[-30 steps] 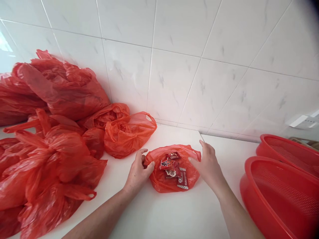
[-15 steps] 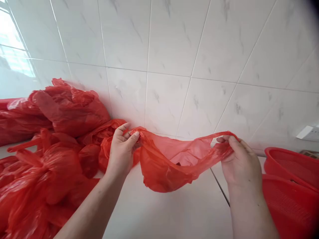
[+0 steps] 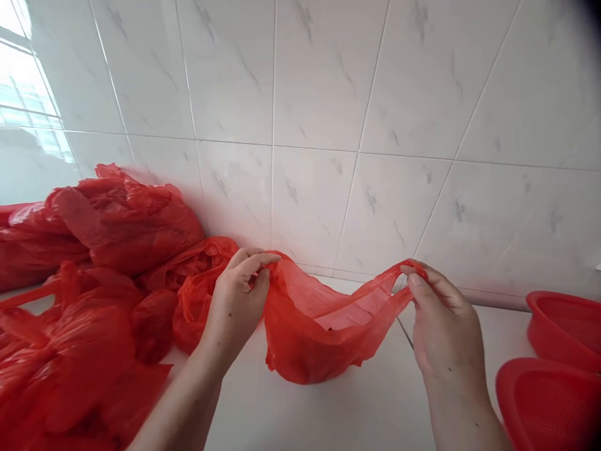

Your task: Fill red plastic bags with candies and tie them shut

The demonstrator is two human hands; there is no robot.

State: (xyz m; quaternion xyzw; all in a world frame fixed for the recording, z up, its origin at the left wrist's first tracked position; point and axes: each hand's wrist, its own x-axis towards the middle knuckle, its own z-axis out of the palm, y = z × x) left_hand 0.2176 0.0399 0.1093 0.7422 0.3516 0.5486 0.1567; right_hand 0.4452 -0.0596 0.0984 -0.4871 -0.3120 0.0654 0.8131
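A thin red plastic bag (image 3: 310, 351) hangs between my two hands, its mouth spread and facing up. My left hand (image 3: 241, 291) pinches the bag's left edge between thumb and fingers. On the other side, my right hand (image 3: 441, 307) grips the looped handle at the bag's right end. A small dark spot shows inside the mouth; what it is I cannot make out. The bag's rounded bottom sags low in front of me, over or on the white tiled surface (image 3: 282, 419).
Several filled red plastic bags (image 3: 136, 232) are heaped at the left against the marbled tile wall (image 3: 319, 94). A knotted red bag (image 3: 79, 351) lies nearer. Two red plastic baskets (image 3: 539, 401) with perforated bottoms stand at the right.
My right hand has moved slightly left, so the bag's mouth is less stretched and sags more. The left hand's fingers have shifted over the bag's edge. The camera view has shifted a little.
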